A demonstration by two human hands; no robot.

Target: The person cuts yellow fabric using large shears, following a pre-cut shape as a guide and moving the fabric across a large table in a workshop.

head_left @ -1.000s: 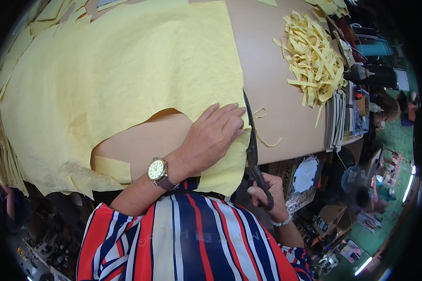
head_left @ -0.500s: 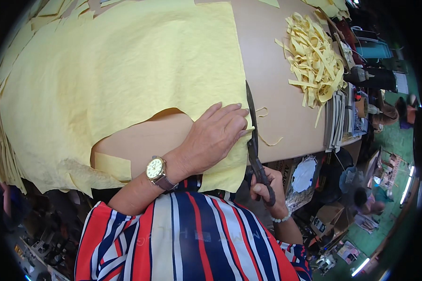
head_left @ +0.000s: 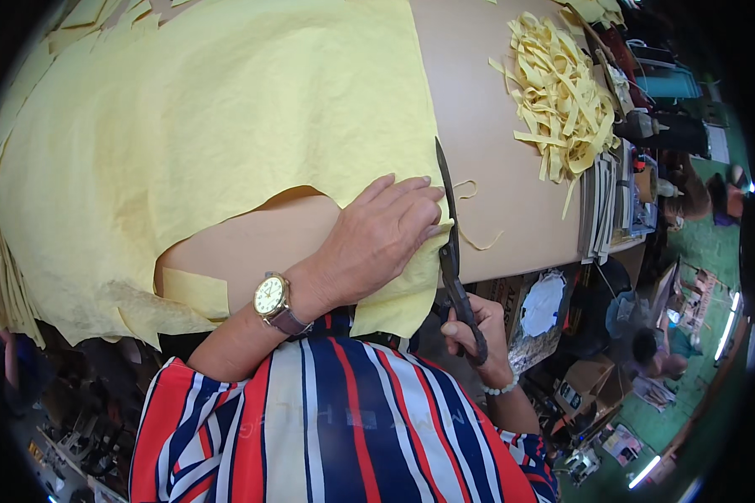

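The lower blade of the scissors [head_left: 450,243] is hard to make out where it meets the yellow cloth [head_left: 210,126], and the handle loops are mostly buried in the right hand [head_left: 471,334], so only a dark grip shows between its fingers. The person's striped shirt [head_left: 327,427] covers the near edge of the table [head_left: 495,151] and both upper arms. Things beyond the table's right end are small and bent by the lens; they cannot be told apart.

The left hand [head_left: 377,239] lies palm down, fingers spread and flat, pressing the cloth just left of the blades, its fingertips nearly at the cut edge. A watch [head_left: 273,298] sits on that wrist, the forearm running down toward the shirt. The right hand is closed around the scissors' handles below the table edge, wrist bent, a bead bracelet [head_left: 503,387] on it. The blades point away from the person, along the cloth's right edge. A heap of yellow strips [head_left: 562,92] lies well beyond the scissors' tip.
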